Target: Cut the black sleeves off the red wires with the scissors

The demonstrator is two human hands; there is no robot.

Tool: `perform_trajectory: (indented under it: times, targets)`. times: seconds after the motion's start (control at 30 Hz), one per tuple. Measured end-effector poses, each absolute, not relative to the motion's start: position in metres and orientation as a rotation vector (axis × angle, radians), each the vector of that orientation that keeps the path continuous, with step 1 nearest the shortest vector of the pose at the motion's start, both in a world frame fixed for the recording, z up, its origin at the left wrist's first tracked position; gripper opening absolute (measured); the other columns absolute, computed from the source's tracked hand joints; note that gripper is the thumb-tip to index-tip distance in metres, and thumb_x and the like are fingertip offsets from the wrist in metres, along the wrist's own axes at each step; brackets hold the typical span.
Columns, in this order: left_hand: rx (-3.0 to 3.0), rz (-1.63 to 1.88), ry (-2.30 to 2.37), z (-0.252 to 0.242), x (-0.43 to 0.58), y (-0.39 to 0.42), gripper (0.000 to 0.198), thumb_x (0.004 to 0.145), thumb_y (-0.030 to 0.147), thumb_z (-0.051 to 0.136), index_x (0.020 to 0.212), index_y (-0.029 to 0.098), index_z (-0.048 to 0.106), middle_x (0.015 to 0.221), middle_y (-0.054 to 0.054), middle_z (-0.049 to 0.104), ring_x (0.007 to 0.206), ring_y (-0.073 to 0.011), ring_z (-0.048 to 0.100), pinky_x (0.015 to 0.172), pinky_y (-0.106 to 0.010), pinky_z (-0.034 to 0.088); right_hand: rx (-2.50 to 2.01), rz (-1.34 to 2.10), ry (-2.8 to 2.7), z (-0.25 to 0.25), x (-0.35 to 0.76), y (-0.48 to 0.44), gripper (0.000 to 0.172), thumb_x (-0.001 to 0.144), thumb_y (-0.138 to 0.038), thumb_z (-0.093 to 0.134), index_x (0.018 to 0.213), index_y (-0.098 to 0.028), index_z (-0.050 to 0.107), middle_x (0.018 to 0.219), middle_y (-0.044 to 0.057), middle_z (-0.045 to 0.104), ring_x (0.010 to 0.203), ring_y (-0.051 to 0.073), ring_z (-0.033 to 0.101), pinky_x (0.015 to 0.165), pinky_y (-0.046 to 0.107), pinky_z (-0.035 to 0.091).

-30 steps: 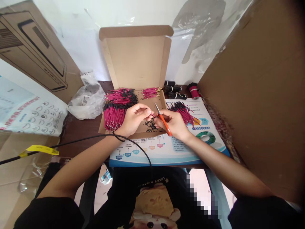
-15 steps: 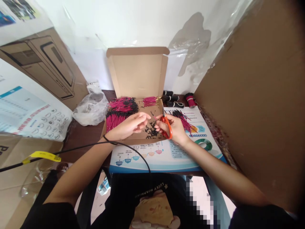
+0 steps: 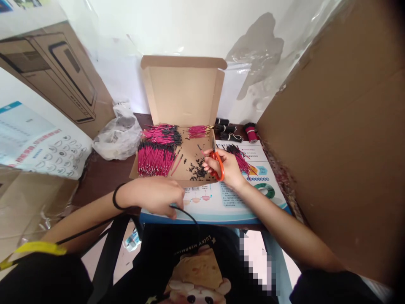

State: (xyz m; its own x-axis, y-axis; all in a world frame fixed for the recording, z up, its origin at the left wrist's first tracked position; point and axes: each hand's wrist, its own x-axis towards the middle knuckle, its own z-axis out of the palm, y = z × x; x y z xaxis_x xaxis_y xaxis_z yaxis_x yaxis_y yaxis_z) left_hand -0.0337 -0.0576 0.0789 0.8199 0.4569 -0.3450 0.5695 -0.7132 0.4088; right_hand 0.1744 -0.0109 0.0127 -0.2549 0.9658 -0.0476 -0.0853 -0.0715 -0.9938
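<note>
My left hand (image 3: 161,195) is closed on a black cable (image 3: 186,212) in front of the cardboard box (image 3: 186,183), over the printed sheet. My right hand (image 3: 226,166) holds orange-handled scissors (image 3: 217,165) at the box's right side, blades pointing away from me. A thin wire (image 3: 202,150) shows near its fingertips. In the box lie a large pile of red-and-black wires (image 3: 155,158), a second pile (image 3: 163,134) behind it, a bundle of red wires (image 3: 198,131) and small black scraps (image 3: 198,169).
Loose wires (image 3: 238,157) lie on the printed sheet (image 3: 240,215) at the right. Behind are black bundles (image 3: 226,128) and a banded red bundle (image 3: 251,132). A plastic bag (image 3: 117,137) sits left; a cardboard panel (image 3: 341,139) stands right.
My left hand has moved from above the box down toward me and closed on the black cable. My right hand stays near the box's right side with the scissors. The view has shifted slightly.
</note>
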Motion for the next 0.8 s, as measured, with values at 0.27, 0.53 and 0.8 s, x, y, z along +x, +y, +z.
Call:
perform_trajectory:
  times: [0.27, 0.53, 0.8]
  targets:
    - [2.561, -0.505, 0.331, 0.061, -0.005, -0.112, 0.009, 0.080, 0.026, 0.065, 0.082, 0.024, 0.073, 0.075, -0.004, 0.071, 0.073, -0.0182, 0.064, 0.050, -0.027, 0.036, -1.059, 1.486, -1.345, 0.011, 0.174, -0.010, 0.034, 0.068, -0.045, 0.073, 0.090, -0.021, 0.063, 0.065, -0.003, 0.065, 0.055, 0.010, 0.061, 0.055, 0.027, 0.053]
    - [2.555, -0.369, 0.571, 0.052, 0.017, -0.107, 0.017, 0.082, 0.029, 0.062, 0.079, 0.016, 0.073, 0.057, -0.007, 0.065, 0.044, -0.0170, 0.055, 0.039, -0.028, 0.029, -1.023, 1.490, -1.380, 0.009, 0.176, -0.009, 0.032, 0.069, -0.043, 0.074, 0.091, -0.021, 0.063, 0.065, -0.003, 0.065, 0.056, 0.009, 0.061, 0.056, 0.025, 0.053]
    - [2.162, -0.478, 0.314, 0.052, 0.045, -0.104, 0.037, 0.071, 0.020, 0.064, 0.037, 0.017, 0.048, 0.033, 0.001, 0.047, 0.028, -0.0082, 0.031, 0.033, -0.025, 0.025, -1.044, 1.517, -1.365, 0.011, 0.176, -0.010, 0.037, 0.067, -0.045, 0.075, 0.091, -0.019, 0.063, 0.069, -0.002, 0.064, 0.058, 0.010, 0.061, 0.058, 0.028, 0.054]
